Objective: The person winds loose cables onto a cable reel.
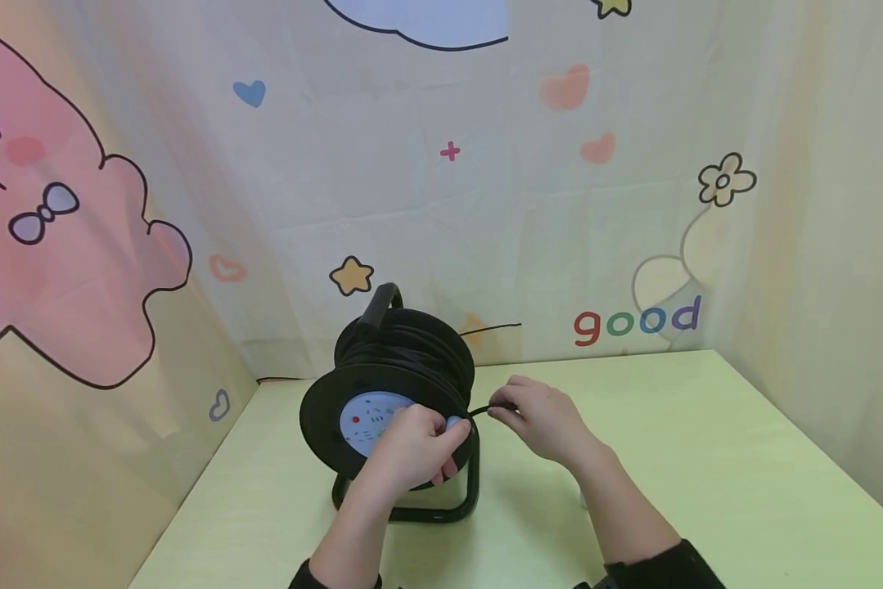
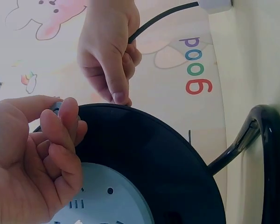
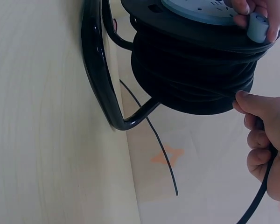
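Note:
A black cable reel (image 1: 319,413) stands on the table, with black cable wound round its drum and a pale blue socket panel (image 1: 363,421) on its front. My left hand (image 1: 412,450) is at the right side of the front disc and pinches a small grey-blue knob (image 3: 257,28) there. To the right of the reel, my right hand (image 1: 540,417) grips the loose black cable (image 3: 255,201) where it leaves the drum. In the right wrist view the cable passes through the curled fingers and hangs below the hand. The knob is mostly covered in the head view.
The reel's black tube stand (image 1: 434,515) rests on the pale table (image 1: 706,458). A white piece (image 2: 215,4) at the cable's far end lies on the table, mostly behind my right forearm in the head view. A printed curtain (image 1: 412,164) surrounds the back and sides.

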`<state>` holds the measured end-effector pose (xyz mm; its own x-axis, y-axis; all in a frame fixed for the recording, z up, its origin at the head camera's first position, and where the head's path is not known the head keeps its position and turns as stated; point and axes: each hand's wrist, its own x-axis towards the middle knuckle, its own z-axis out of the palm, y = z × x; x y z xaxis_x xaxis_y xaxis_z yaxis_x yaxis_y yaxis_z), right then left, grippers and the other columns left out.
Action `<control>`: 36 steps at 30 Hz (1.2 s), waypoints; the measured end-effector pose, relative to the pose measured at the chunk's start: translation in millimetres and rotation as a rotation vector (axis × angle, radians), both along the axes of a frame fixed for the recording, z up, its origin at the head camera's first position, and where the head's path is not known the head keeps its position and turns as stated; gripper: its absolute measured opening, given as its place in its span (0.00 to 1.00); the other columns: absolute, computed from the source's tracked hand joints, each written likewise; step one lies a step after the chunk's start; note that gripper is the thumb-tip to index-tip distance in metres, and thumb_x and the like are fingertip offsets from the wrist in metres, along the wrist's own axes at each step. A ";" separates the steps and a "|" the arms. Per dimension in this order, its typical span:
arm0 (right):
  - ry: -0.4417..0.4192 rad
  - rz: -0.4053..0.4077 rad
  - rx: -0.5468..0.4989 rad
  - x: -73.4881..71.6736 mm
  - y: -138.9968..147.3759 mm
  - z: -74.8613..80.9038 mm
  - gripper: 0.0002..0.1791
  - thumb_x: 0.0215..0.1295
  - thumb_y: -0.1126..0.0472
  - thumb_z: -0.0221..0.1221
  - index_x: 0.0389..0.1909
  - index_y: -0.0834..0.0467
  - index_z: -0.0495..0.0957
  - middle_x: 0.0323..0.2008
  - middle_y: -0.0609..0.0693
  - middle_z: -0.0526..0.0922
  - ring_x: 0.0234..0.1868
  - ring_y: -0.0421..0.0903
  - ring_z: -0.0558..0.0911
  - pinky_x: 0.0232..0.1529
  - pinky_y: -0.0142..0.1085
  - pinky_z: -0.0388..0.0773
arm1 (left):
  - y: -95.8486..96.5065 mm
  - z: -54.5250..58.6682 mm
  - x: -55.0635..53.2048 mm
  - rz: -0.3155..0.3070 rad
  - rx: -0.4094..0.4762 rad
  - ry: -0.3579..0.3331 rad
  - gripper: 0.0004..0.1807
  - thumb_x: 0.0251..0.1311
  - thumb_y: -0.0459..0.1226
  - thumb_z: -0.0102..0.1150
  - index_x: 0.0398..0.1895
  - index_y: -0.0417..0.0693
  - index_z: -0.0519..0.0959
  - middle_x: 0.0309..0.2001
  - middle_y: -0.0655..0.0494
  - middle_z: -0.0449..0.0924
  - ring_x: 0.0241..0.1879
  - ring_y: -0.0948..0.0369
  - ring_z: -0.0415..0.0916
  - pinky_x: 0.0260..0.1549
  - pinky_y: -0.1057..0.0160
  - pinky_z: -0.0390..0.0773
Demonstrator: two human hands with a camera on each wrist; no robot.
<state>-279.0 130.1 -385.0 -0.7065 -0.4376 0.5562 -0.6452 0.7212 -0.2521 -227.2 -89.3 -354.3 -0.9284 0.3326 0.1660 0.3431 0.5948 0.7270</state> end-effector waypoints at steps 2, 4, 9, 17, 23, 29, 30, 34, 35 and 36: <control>0.000 0.001 0.003 -0.1 -0.9 -0.1 0.03 0.61 0.55 0.64 0.35 0.49 0.82 0.29 0.34 0.74 0.28 0.33 0.74 0.28 0.34 0.74 | -0.1 0.1 0.0 -0.001 -0.004 -0.006 0.27 0.65 0.53 0.53 0.11 0.48 0.75 0.11 0.60 0.77 0.11 0.60 0.75 0.17 0.60 0.74; -0.001 0.003 0.002 0.4 -1.4 0.0 0.03 0.61 0.55 0.64 0.35 0.49 0.83 0.29 0.34 0.74 0.28 0.33 0.74 0.28 0.34 0.74 | -0.4 0.4 0.0 0.000 -0.004 -0.011 0.28 0.65 0.53 0.53 0.11 0.48 0.75 0.11 0.59 0.77 0.12 0.60 0.75 0.17 0.60 0.74; -0.005 -0.015 0.023 -0.1 1.0 0.9 0.04 0.60 0.55 0.65 0.34 0.48 0.83 0.29 0.35 0.75 0.28 0.35 0.75 0.29 0.35 0.75 | -1.8 0.5 -1.1 -0.005 0.006 -0.021 0.27 0.65 0.53 0.53 0.11 0.48 0.76 0.11 0.58 0.78 0.12 0.59 0.75 0.18 0.60 0.75; -0.016 -0.042 0.030 1.0 27.0 9.9 0.04 0.57 0.62 0.66 0.34 0.53 0.83 0.29 0.40 0.77 0.30 0.39 0.76 0.34 0.39 0.77 | -3.7 -0.7 -1.7 -0.007 0.006 0.011 0.28 0.66 0.53 0.51 0.10 0.48 0.76 0.11 0.58 0.78 0.13 0.60 0.75 0.20 0.59 0.76; -0.023 -0.074 -0.007 2.9 59.5 13.5 0.04 0.57 0.64 0.66 0.33 0.53 0.82 0.28 0.40 0.76 0.29 0.39 0.74 0.32 0.39 0.76 | -2.7 -1.4 -1.1 -0.008 0.007 0.008 0.28 0.66 0.52 0.52 0.10 0.48 0.75 0.11 0.60 0.77 0.12 0.60 0.75 0.21 0.59 0.76; -0.041 -0.102 -0.001 5.0 83.2 14.8 0.05 0.59 0.66 0.64 0.33 0.53 0.81 0.29 0.41 0.75 0.31 0.41 0.73 0.34 0.40 0.76 | -3.4 1.5 0.0 -0.009 0.024 0.011 0.29 0.66 0.52 0.52 0.09 0.46 0.74 0.10 0.60 0.77 0.12 0.60 0.75 0.22 0.58 0.76; -0.041 -0.104 -0.007 5.2 87.0 14.7 0.05 0.60 0.66 0.64 0.33 0.53 0.80 0.29 0.41 0.75 0.31 0.41 0.73 0.35 0.41 0.76 | -3.6 1.7 0.3 -0.008 0.020 0.009 0.29 0.66 0.52 0.52 0.09 0.46 0.74 0.11 0.59 0.77 0.12 0.60 0.75 0.22 0.59 0.76; -0.019 -0.135 -0.016 7.6 104.9 16.3 0.05 0.61 0.65 0.63 0.34 0.51 0.80 0.31 0.40 0.75 0.32 0.41 0.74 0.36 0.42 0.75 | -4.3 1.8 1.3 -0.007 0.010 0.005 0.29 0.65 0.53 0.52 0.09 0.47 0.75 0.11 0.59 0.77 0.12 0.60 0.75 0.22 0.59 0.76; -0.009 -0.143 -0.009 8.5 110.5 17.1 0.05 0.61 0.64 0.63 0.34 0.51 0.80 0.31 0.40 0.75 0.32 0.41 0.74 0.35 0.42 0.75 | -4.4 1.6 1.2 -0.007 0.007 0.004 0.29 0.65 0.53 0.52 0.09 0.47 0.75 0.11 0.59 0.77 0.13 0.60 0.75 0.22 0.59 0.76; 0.002 -0.152 0.003 9.4 116.4 18.1 0.05 0.60 0.64 0.63 0.34 0.50 0.80 0.31 0.40 0.75 0.31 0.40 0.74 0.35 0.43 0.75 | -4.5 1.5 1.2 -0.008 0.006 0.006 0.29 0.65 0.53 0.52 0.09 0.47 0.75 0.11 0.59 0.77 0.13 0.60 0.75 0.22 0.59 0.76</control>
<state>-269.6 246.6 -366.9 -0.7638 -0.3270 0.5565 -0.5286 0.8116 -0.2486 -226.0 -93.7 -352.8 -0.9248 0.3388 0.1732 0.3518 0.5879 0.7284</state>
